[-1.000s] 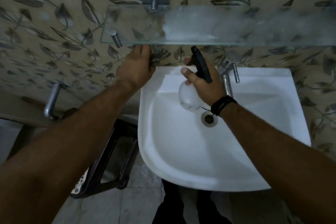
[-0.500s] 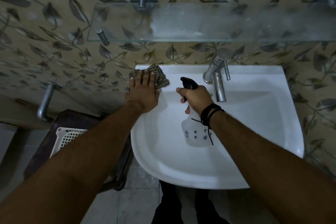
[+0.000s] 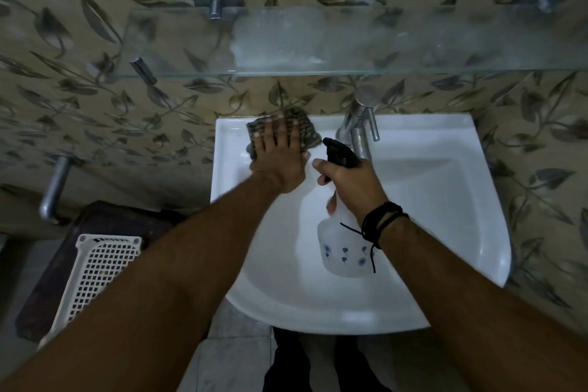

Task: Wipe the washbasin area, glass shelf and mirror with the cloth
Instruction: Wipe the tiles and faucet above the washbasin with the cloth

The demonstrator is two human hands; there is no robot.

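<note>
My left hand (image 3: 280, 156) lies flat with fingers spread on a brown checked cloth (image 3: 307, 130), pressing it on the back left ledge of the white washbasin (image 3: 445, 200). My right hand (image 3: 353, 184) grips the neck of a clear spray bottle (image 3: 343, 251) with a black trigger head, held over the bowl with its body hanging toward me. The glass shelf (image 3: 318, 41) spans the wall above the basin and looks smeared and wet in its middle and right part. The mirror is out of view.
A chrome tap (image 3: 361, 124) stands at the basin's back centre, just right of the cloth. A white plastic basket (image 3: 95, 270) rests on a dark stool at lower left. A metal pipe (image 3: 54, 184) sticks out of the leaf-patterned tile wall at left.
My left hand came down from under the glass shelf onto the basin ledge with the cloth and slid toward the back. My right hand lowered the spray bottle into the bowl.
</note>
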